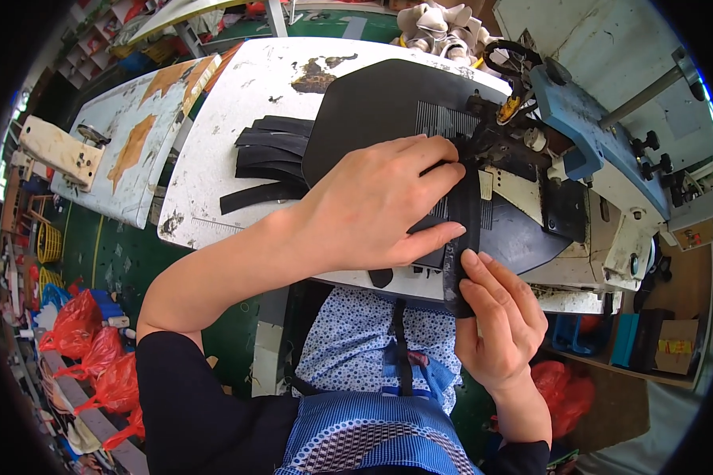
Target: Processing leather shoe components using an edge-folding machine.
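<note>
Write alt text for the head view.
A person's right hand holds the near end of a black strip, while the left hand touches it farther up, beside a blue-and-white machine. More strips lie to the left on a white table.

Black strip (469, 207) in the right grip (499, 328)

On a scuffed, stained white tabletop (245, 87), a flat, black, angular board (360, 111) is laid; from its centre, narrow black strips (273, 145) are spread at nine o'clock, with one at eight, and a blue-and-cream metal machine (564, 123) is mounted at three.
</note>
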Demonstrator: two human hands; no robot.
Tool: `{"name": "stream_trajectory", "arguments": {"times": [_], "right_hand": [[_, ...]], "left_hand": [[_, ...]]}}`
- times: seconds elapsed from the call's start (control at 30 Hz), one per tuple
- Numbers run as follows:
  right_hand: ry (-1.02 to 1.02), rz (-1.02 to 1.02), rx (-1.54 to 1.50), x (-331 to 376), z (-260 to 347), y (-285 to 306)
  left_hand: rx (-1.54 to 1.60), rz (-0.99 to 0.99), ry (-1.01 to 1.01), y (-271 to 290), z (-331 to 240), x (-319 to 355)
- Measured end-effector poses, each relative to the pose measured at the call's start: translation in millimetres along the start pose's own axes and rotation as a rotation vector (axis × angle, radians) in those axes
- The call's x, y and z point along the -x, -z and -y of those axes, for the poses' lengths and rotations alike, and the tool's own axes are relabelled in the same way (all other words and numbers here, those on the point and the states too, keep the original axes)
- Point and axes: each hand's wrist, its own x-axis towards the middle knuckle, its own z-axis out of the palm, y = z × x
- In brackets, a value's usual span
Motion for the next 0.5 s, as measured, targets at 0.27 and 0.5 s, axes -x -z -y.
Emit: {"name": "stream_trajectory", "arguments": {"times": [0.27, 0.5], "right_hand": [[0.008, 0.001, 0.030, -5, -7, -4], [-0.008, 0.034, 0.027, -10, -5, -3]], "left_hand": [[0.013, 0.041, -0.064, 7, 1, 1], [0.031, 0.083, -0.044, 8, 2, 4]]}}
